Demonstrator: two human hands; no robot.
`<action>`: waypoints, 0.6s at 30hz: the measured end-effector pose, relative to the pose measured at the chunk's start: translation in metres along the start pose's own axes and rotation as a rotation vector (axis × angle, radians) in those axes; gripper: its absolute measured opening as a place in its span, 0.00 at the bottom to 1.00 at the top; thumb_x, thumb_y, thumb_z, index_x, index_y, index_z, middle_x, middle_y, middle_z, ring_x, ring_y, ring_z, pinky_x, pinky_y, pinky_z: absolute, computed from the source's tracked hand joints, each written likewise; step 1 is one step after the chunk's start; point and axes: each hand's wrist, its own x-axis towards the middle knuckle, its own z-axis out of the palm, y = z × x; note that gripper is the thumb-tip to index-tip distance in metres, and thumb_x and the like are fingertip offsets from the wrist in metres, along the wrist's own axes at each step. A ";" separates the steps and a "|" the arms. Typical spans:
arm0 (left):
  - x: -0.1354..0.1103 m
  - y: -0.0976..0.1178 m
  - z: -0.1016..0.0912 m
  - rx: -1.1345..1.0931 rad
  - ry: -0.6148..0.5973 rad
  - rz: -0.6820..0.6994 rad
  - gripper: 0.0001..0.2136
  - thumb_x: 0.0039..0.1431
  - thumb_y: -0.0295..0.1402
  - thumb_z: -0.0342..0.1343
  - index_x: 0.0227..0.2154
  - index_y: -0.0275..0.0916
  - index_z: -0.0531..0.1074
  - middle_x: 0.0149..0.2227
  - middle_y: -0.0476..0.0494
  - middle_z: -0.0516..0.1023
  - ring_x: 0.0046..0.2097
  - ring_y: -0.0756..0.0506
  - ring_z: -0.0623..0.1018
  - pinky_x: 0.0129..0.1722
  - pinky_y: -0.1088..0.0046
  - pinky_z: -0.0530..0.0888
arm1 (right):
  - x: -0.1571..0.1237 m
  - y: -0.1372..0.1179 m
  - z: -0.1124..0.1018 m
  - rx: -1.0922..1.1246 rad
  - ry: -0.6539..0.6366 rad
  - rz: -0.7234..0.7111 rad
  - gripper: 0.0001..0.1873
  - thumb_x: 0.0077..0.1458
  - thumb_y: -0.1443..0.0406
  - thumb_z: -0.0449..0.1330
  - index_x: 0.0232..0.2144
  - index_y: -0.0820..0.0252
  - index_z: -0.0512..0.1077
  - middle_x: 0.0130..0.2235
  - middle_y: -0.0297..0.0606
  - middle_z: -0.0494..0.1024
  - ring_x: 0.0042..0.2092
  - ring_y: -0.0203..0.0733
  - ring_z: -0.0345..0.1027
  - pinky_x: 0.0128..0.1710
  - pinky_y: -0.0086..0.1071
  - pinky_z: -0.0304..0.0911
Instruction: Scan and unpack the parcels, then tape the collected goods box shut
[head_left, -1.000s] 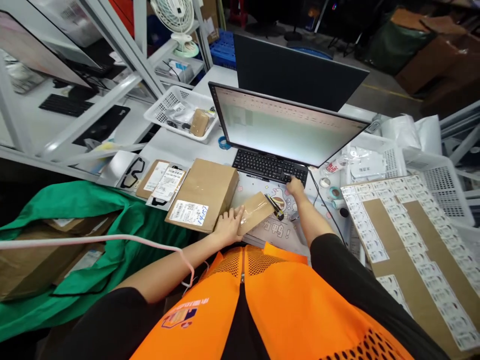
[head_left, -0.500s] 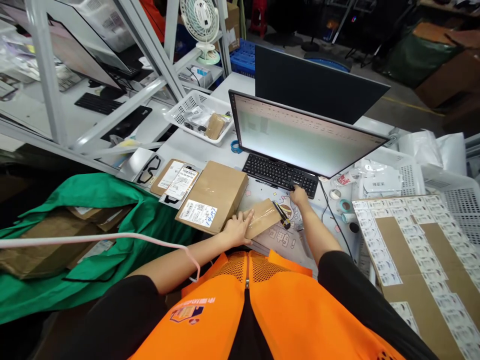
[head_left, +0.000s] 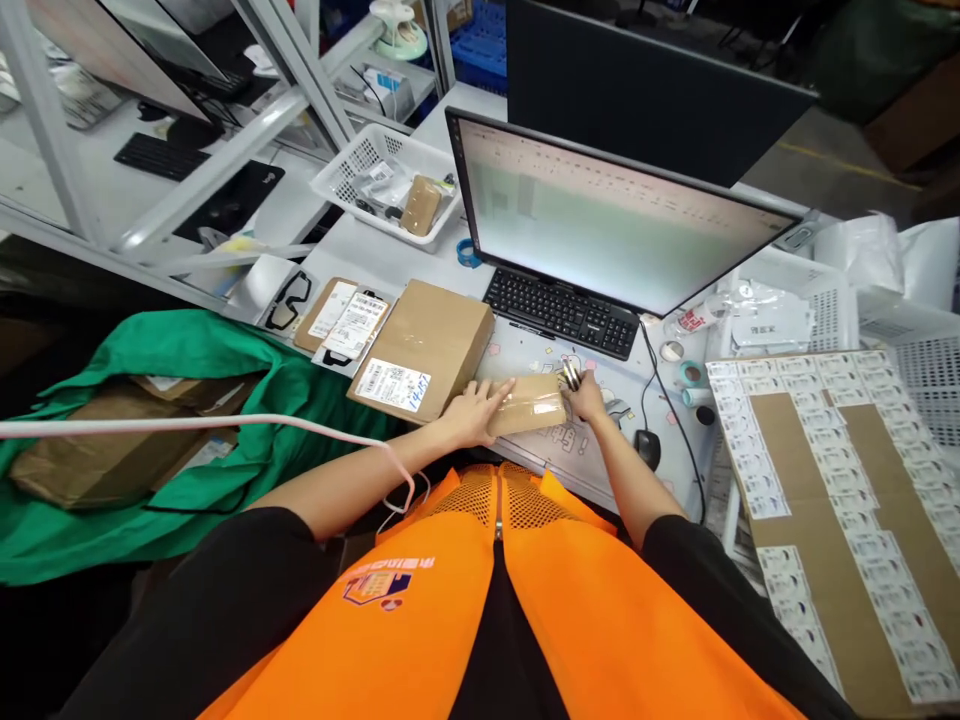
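Observation:
My left hand [head_left: 474, 412] grips the left end of a small brown taped parcel [head_left: 529, 405], with fingers along its top edge. The parcel lies at the front of the desk, tilted slightly. At its right end, my right hand [head_left: 586, 398] is closed around a slim dark tool [head_left: 571, 376] with a shiny end; its exact kind is hard to make out. Just left of the small parcel is a larger brown carton [head_left: 431, 345] with a white label and blue handwriting.
Behind my hands are a black keyboard [head_left: 562, 312] and a monitor [head_left: 600, 215]. A mouse [head_left: 647, 449] and its cable lie to the right. Farther right leans a cardboard sheet of labels [head_left: 814, 480]. A white basket [head_left: 337, 185] stands back left, a green cloth sack [head_left: 300, 440] at left.
My right hand has left the keyboard and come down to the small parcel, picking up the dark tool that lay there. The left hand stays on the parcel. The view has tipped downward.

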 end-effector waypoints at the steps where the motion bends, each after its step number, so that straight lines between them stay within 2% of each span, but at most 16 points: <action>1: 0.002 -0.002 -0.001 0.006 0.004 0.025 0.64 0.50 0.44 0.74 0.80 0.47 0.34 0.74 0.26 0.56 0.68 0.25 0.65 0.55 0.55 0.77 | -0.006 0.007 -0.008 0.047 0.014 0.000 0.35 0.59 0.59 0.66 0.66 0.61 0.65 0.51 0.51 0.83 0.49 0.55 0.78 0.52 0.42 0.72; 4: 0.018 -0.011 -0.008 0.022 0.019 0.118 0.64 0.50 0.40 0.73 0.80 0.48 0.34 0.74 0.29 0.56 0.69 0.26 0.63 0.57 0.56 0.77 | -0.031 0.032 -0.027 0.173 0.006 -0.135 0.38 0.55 0.64 0.66 0.68 0.55 0.66 0.53 0.43 0.84 0.50 0.51 0.79 0.55 0.41 0.72; 6: 0.036 -0.018 -0.013 0.032 0.018 0.213 0.63 0.49 0.37 0.72 0.80 0.48 0.34 0.76 0.31 0.55 0.72 0.27 0.60 0.61 0.56 0.75 | -0.050 0.045 -0.031 0.221 0.003 -0.221 0.34 0.55 0.64 0.65 0.65 0.56 0.71 0.58 0.44 0.82 0.56 0.51 0.77 0.60 0.42 0.69; 8: 0.055 -0.025 -0.016 0.031 0.002 0.302 0.63 0.48 0.36 0.72 0.80 0.48 0.35 0.77 0.33 0.54 0.74 0.28 0.57 0.65 0.55 0.71 | -0.066 0.052 -0.030 0.247 0.014 -0.216 0.30 0.57 0.61 0.66 0.62 0.59 0.75 0.57 0.46 0.82 0.56 0.52 0.77 0.61 0.43 0.70; 11: 0.079 -0.031 -0.019 0.024 -0.038 0.355 0.64 0.47 0.38 0.73 0.80 0.46 0.38 0.78 0.33 0.52 0.76 0.26 0.53 0.69 0.52 0.66 | -0.080 0.057 -0.022 0.325 0.006 -0.138 0.32 0.58 0.59 0.65 0.64 0.60 0.73 0.49 0.44 0.85 0.39 0.47 0.80 0.46 0.41 0.77; 13: 0.089 -0.032 -0.021 0.028 -0.066 0.352 0.64 0.46 0.39 0.74 0.80 0.46 0.39 0.78 0.32 0.52 0.76 0.25 0.52 0.70 0.50 0.66 | -0.086 0.058 -0.018 0.393 -0.003 -0.113 0.34 0.57 0.58 0.65 0.64 0.59 0.72 0.45 0.42 0.85 0.28 0.40 0.75 0.36 0.37 0.77; 15: 0.095 -0.032 -0.024 0.035 -0.093 0.349 0.64 0.46 0.40 0.74 0.80 0.46 0.39 0.78 0.32 0.51 0.76 0.25 0.51 0.70 0.49 0.66 | -0.091 0.059 -0.016 0.442 0.002 -0.117 0.33 0.56 0.58 0.66 0.63 0.58 0.74 0.46 0.42 0.85 0.24 0.37 0.71 0.31 0.35 0.76; 18: 0.098 -0.033 -0.030 0.052 -0.136 0.346 0.64 0.46 0.40 0.75 0.80 0.47 0.39 0.78 0.33 0.50 0.76 0.24 0.51 0.70 0.48 0.65 | -0.099 0.059 -0.013 0.481 0.010 -0.128 0.35 0.55 0.56 0.66 0.64 0.59 0.75 0.47 0.43 0.84 0.24 0.38 0.71 0.31 0.37 0.77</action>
